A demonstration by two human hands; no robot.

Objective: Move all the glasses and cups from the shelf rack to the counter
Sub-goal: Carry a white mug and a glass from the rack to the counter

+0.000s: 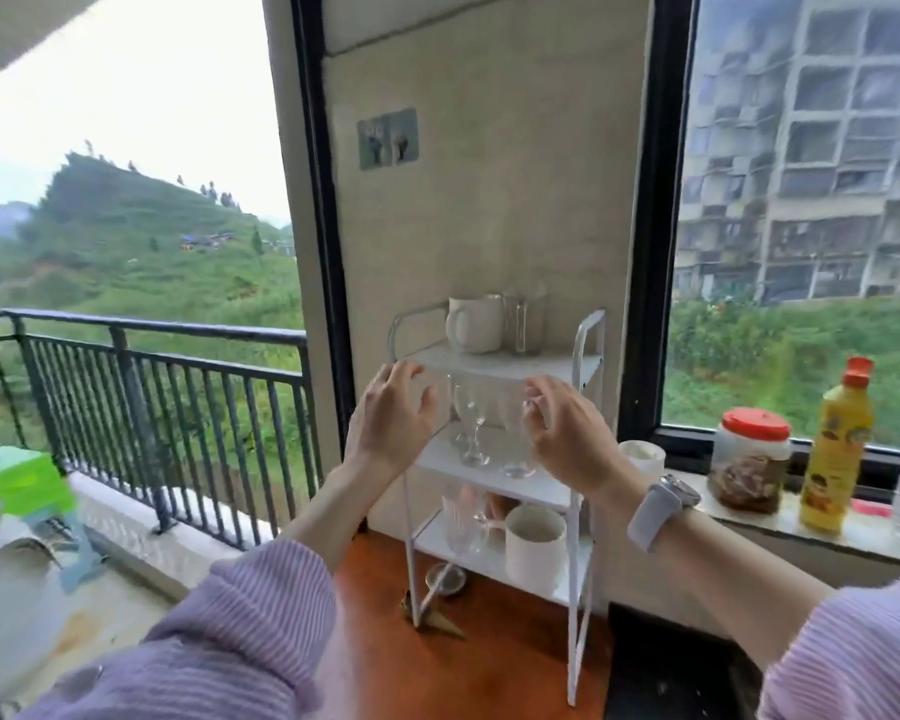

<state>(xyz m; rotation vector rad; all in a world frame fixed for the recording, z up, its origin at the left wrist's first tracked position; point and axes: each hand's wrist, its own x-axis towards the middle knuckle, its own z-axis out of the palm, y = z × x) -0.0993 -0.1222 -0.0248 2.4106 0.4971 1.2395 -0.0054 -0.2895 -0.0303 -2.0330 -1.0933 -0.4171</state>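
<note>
1. White metal shelf rack is shown just beyond both hands, fully stocked.
2. Left hand and right hand are raised open and empty, either side of the middle-tier stemmed glass and tumbler.
3. The reaching step is judged in hand; closure around one glass is called for next.

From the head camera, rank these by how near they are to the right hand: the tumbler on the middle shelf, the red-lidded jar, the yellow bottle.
1. Tumbler, middle shelf, just left of the right hand.
2. Jar, on the sill to the right.
3. Bottle, farther right along the sill.
</note>
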